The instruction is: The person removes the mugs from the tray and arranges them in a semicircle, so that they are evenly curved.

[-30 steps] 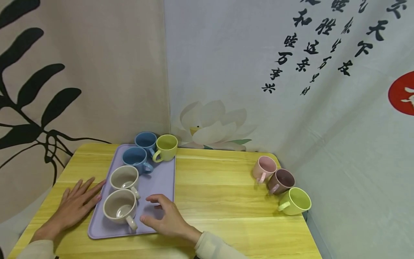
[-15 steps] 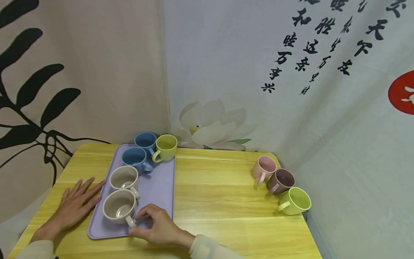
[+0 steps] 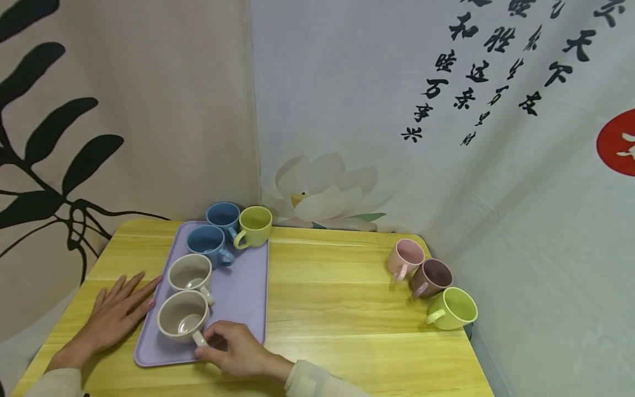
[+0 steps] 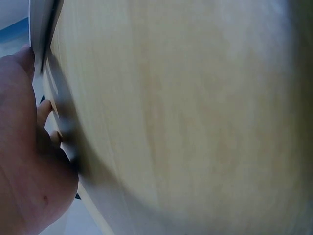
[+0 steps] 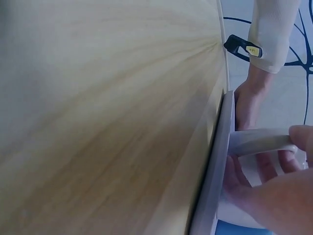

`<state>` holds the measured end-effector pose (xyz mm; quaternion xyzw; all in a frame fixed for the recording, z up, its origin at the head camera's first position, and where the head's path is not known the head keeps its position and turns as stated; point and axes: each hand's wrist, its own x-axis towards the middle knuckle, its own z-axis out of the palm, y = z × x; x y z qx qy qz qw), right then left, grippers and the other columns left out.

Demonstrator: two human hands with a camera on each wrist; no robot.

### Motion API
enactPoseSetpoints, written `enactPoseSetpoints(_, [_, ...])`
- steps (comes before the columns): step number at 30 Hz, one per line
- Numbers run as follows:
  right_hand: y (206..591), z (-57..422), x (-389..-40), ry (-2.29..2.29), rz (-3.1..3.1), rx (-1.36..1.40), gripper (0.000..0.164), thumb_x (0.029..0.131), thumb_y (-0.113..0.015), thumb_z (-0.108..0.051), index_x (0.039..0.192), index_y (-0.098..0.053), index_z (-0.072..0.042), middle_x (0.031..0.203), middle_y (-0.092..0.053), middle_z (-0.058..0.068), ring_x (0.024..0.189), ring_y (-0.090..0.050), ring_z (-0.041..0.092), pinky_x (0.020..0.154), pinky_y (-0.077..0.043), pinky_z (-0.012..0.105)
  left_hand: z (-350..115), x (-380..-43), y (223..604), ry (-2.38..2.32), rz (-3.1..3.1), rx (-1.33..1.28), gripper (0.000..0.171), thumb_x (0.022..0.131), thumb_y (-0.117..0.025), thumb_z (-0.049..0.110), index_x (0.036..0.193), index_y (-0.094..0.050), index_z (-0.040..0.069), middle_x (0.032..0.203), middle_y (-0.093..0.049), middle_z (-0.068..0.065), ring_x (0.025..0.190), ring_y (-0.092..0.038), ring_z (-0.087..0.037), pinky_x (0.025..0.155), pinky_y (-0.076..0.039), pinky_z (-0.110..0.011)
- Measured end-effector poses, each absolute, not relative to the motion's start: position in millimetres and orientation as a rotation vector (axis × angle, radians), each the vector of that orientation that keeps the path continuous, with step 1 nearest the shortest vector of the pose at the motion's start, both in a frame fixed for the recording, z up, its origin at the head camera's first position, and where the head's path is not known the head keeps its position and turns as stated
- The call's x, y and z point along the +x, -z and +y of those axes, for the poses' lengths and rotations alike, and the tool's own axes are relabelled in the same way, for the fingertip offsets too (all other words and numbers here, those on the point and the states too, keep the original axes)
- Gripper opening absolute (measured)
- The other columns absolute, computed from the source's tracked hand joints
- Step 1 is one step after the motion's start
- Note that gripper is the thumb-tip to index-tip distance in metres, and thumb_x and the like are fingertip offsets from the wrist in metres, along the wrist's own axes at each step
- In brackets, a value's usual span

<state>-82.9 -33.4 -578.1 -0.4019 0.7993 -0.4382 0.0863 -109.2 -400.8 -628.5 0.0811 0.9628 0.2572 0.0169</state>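
Observation:
Two cream mugs stand one behind the other on a lilac tray [image 3: 243, 289]. My right hand [image 3: 237, 350] pinches the handle of the front cream mug [image 3: 182, 317] between thumb and fingers. In the right wrist view, thumb and fingers [image 5: 288, 159] close around a pale part of that mug. The rear cream mug [image 3: 190, 270] sits right behind it. My left hand [image 3: 116, 317] lies flat on the table with fingers spread, fingertips at the tray's left edge. The left wrist view shows the hand [image 4: 34, 156] beside the tray's side [image 4: 41, 24].
Two blue mugs [image 3: 205, 240] and a yellow-green mug [image 3: 255, 223] occupy the tray's far end. At the right table edge stand a pink mug [image 3: 407, 256], a mauve mug [image 3: 431, 278] and a lime mug [image 3: 456, 309]. Printed cloth [image 3: 337, 110] hangs behind the wooden table [image 3: 337, 309].
My right hand has moved left and nearer to me, from hovering open beside the front cream mug to pinching its handle. The left hand and the mugs stay in place.

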Motion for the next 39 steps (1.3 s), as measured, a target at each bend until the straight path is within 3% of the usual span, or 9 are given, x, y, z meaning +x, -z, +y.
enactPoseSetpoints(4, [578,-34,-82,1.299,2.377,-1.202,0.011,0.110,-0.075,-0.019,0.108,-0.074,-0.008,0.102,-0.082,0.003,0.095,-0.056,-0.019,0.091,-0.053,0.002,-401,-110,630,-0.806,2.986,0.248,0.062,0.122,-0.045,0.045,0.180,-0.030,0.032,0.185,-0.016,-0.035,0.167,0.002,-0.073,0.127,0.026,-0.086])
enactPoseSetpoints(9, [580,-30,-82,1.363,2.318,-1.143,0.012,0.111,-0.073,-0.019,0.106,-0.073,-0.008,0.100,-0.080,0.007,0.091,-0.051,-0.018,0.088,-0.049,0.000,-402,-110,631,-0.810,2.981,0.254,0.062,0.122,-0.045,0.045,0.180,-0.029,0.032,0.186,-0.015,-0.035,0.168,0.003,-0.072,0.126,0.027,-0.085])
enactPoseSetpoints(14, [579,-25,-81,1.482,2.174,-0.983,0.014,0.112,-0.072,-0.020,0.106,-0.072,-0.007,0.096,-0.078,0.009,0.083,-0.054,-0.017,0.081,-0.051,0.005,-402,-108,631,-0.828,2.992,0.271,0.062,0.122,-0.046,0.043,0.180,-0.030,0.032,0.186,-0.015,-0.034,0.168,0.003,-0.072,0.127,0.029,-0.084])
enactPoseSetpoints(23, [567,-2,-82,1.507,2.051,-1.039,0.013,0.113,-0.069,-0.014,0.110,-0.073,-0.003,0.107,-0.083,0.020,0.092,-0.059,-0.017,0.086,-0.057,0.007,-402,-108,630,-0.839,2.973,0.269,0.062,0.122,-0.046,0.043,0.181,-0.029,0.032,0.187,-0.013,-0.033,0.168,0.005,-0.071,0.126,0.029,-0.084])
enactPoseSetpoints(31, [556,43,-86,1.592,1.926,-1.005,0.016,0.113,-0.067,-0.012,0.111,-0.071,0.003,0.112,-0.077,0.031,0.098,-0.063,-0.011,0.092,-0.059,0.012,-401,-108,630,-0.818,2.985,0.253,0.062,0.122,-0.046,0.044,0.180,-0.030,0.032,0.186,-0.015,-0.035,0.168,0.002,-0.073,0.126,0.026,-0.087])
enactPoseSetpoints(35, [556,70,-90,1.665,1.901,-1.012,0.018,0.114,-0.064,-0.009,0.112,-0.070,0.007,0.113,-0.075,0.036,0.100,-0.070,-0.001,0.092,-0.064,0.020,-401,-109,630,-0.811,2.962,0.226,0.063,0.122,-0.044,0.047,0.181,-0.028,0.032,0.186,-0.013,-0.035,0.168,0.005,-0.072,0.126,0.027,-0.086])
enactPoseSetpoints(39, [558,95,-96,1.694,1.942,-0.971,0.019,0.115,-0.060,-0.009,0.117,-0.068,0.009,0.117,-0.075,0.037,0.106,-0.080,0.032,0.099,-0.070,0.038,-401,-110,631,-0.811,2.944,0.212,0.064,0.122,-0.043,0.048,0.181,-0.026,0.031,0.186,-0.011,-0.035,0.168,0.008,-0.072,0.126,0.029,-0.085])
